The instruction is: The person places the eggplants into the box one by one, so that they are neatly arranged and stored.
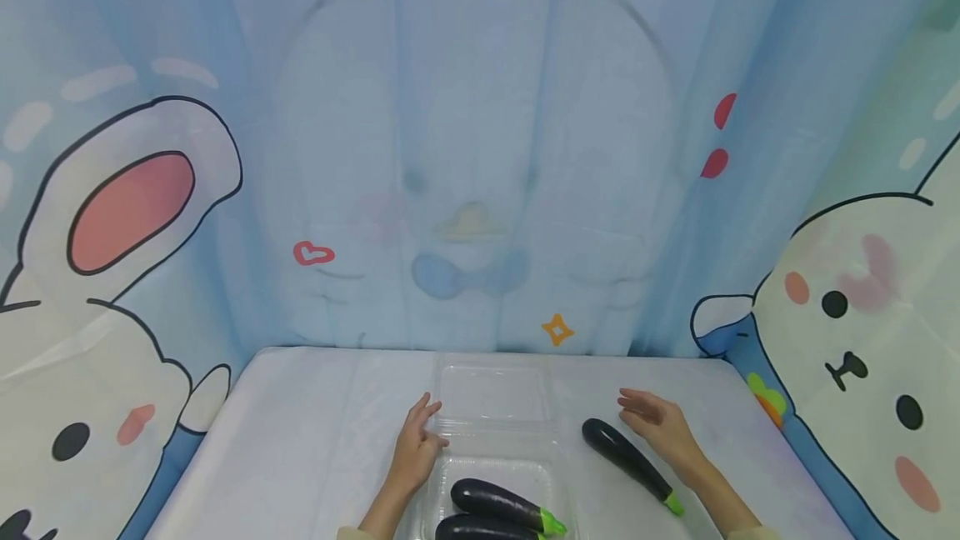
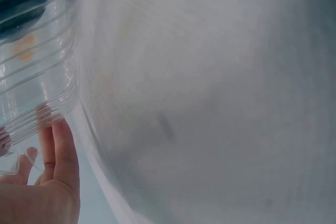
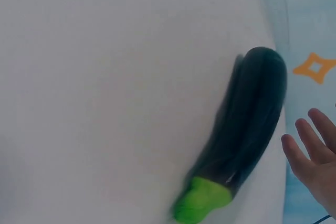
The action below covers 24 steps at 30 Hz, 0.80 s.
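Note:
A clear plastic clamshell box (image 1: pixel 491 450) lies unfolded on the table, its lid (image 1: pixel 492 394) toward the back. Inside its near half are two eggplants, one (image 1: pixel 495 502) behind the other (image 1: pixel 480 528), green stem ends to the right. My left hand (image 1: pixel 414 450) is at the box's left side near the fold; in the left wrist view its extended fingers (image 2: pixel 64 148) are against the ridged plastic. A third eggplant (image 1: pixel 626 458) lies on the table right of the box. Just right of it hovers my right hand (image 1: pixel 663 432), fingers extended, holding nothing; the right wrist view shows a gap between them.
A white cloth covers the table (image 1: pixel 300 440). Behind it hangs a light blue curtain (image 1: pixel 480 148) printed with cartoon rabbits, meeting the table's back edge and both sides.

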Each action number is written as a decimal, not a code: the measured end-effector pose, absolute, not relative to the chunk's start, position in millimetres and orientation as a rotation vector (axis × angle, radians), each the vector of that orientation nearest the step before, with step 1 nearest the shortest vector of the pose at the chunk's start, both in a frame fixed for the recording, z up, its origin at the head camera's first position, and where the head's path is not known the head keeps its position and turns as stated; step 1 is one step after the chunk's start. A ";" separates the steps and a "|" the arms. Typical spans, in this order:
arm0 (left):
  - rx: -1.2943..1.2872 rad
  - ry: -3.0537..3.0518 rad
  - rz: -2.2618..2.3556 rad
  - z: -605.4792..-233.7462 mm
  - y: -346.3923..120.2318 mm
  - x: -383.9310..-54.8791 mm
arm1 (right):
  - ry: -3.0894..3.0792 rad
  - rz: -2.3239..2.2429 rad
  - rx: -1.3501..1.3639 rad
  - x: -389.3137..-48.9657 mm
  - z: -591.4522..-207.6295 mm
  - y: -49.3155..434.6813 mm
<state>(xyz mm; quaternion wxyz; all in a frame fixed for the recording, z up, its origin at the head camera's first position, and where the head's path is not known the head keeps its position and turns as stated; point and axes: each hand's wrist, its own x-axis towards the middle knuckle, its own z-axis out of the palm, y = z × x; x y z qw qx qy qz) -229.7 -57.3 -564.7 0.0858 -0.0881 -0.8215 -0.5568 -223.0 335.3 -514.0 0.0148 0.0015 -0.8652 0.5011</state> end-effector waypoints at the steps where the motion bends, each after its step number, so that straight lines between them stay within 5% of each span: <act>1: -0.262 -2.447 -1.661 -564.7 -57.3 -229.7 | -2.704 1.553 -0.018 -222.6 -516.6 336.8; 24: -0.266 -2.440 -1.670 -566.0 -58.0 -229.9 | -2.716 1.585 -0.162 -219.1 -552.2 349.3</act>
